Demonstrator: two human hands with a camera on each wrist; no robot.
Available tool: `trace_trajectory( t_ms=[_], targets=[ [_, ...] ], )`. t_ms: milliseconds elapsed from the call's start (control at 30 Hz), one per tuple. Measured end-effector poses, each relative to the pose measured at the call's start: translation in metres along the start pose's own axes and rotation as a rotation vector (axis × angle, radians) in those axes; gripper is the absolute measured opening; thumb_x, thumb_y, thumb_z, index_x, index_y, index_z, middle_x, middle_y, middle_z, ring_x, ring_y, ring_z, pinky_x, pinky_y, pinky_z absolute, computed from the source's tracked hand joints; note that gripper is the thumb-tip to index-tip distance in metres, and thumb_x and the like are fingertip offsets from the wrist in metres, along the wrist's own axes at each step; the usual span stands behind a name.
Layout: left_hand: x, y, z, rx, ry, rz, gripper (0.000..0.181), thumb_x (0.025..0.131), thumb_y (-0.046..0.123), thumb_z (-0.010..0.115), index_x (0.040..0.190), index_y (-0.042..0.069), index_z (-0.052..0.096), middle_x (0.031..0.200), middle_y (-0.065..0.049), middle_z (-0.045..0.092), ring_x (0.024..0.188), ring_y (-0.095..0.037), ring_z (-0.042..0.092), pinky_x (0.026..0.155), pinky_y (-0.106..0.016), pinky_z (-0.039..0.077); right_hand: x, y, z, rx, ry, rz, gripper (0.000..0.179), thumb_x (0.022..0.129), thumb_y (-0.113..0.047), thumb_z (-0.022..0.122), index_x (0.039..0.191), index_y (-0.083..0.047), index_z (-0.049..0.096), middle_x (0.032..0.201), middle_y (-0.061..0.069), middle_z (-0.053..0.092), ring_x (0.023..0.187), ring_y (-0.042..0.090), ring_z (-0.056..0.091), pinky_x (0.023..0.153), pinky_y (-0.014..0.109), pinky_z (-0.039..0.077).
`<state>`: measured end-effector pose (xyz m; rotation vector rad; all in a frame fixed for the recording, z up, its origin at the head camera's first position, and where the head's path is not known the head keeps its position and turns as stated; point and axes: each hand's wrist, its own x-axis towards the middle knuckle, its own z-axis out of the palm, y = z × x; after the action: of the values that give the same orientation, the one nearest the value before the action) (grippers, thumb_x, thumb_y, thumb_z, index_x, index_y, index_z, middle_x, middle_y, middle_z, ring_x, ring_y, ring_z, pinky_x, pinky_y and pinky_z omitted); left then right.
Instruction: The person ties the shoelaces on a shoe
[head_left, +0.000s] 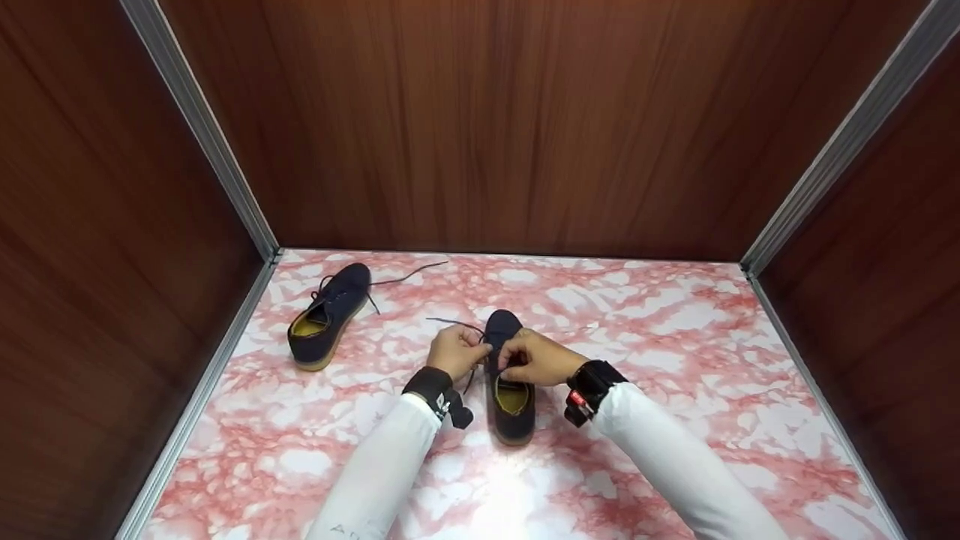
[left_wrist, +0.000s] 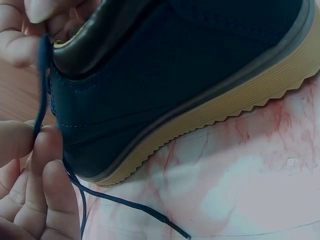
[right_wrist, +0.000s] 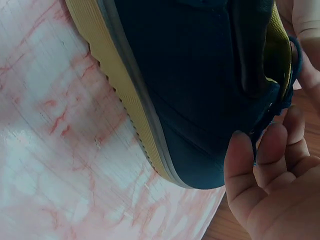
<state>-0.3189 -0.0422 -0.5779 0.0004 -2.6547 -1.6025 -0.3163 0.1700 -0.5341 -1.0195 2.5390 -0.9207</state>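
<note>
A dark navy lace-up shoe with a yellow lining stands on the floor, toe pointing away from me. At its left side my left hand pinches a dark shoelace between thumb and forefinger. My right hand is over the lacing from the right, with its fingers curled at the lace; its exact grip is partly hidden. In the right wrist view, the fingertips touch the shoe's front by the lace. A loose lace end lies beside the toe in the left wrist view.
The matching navy shoe stands at the back left, its laces trailing rightward. Red-and-white marbled flooring lies under both shoes. Brown wood-look panels with metal edge strips enclose the left, back and right.
</note>
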Motion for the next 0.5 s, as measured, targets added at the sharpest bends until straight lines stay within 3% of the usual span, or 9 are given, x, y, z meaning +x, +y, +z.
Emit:
trace_trajectory(
  t_ms=[300, 500],
  targets=[
    [0.0013, -0.0006, -0.001, -0.072, -0.041, -0.029, 0.024, 0.084, 0.016, 0.085, 0.081, 0.007, 0.063, 0.061, 0.006, 0.063, 0.053, -0.008, 0.062, 0.052, -0.019, 0.048, 0.0026, -0.0043, 0.001, -0.02, 0.027, 0.059, 0.022, 0.081, -0.019, 0.09, 0.085, -0.013, 0.069, 0.093, 0.003, 0.054, 0.088, 0.014, 0.052, 0.078, 0.022, 0.044],
    [0.001, -0.0007, -0.0018, -0.142, -0.078, -0.063, 0.022, 0.087, 0.014, 0.082, 0.082, 0.007, 0.062, 0.062, 0.004, 0.066, 0.068, -0.036, 0.076, 0.051, -0.019, 0.052, 0.0028, -0.0036, 0.0003, -0.04, 0.076, 0.059, 0.018, 0.087, -0.016, 0.085, 0.084, -0.012, 0.068, 0.093, 0.004, 0.06, 0.086, 0.013, 0.057, 0.076, 0.021, 0.046]
  ],
)
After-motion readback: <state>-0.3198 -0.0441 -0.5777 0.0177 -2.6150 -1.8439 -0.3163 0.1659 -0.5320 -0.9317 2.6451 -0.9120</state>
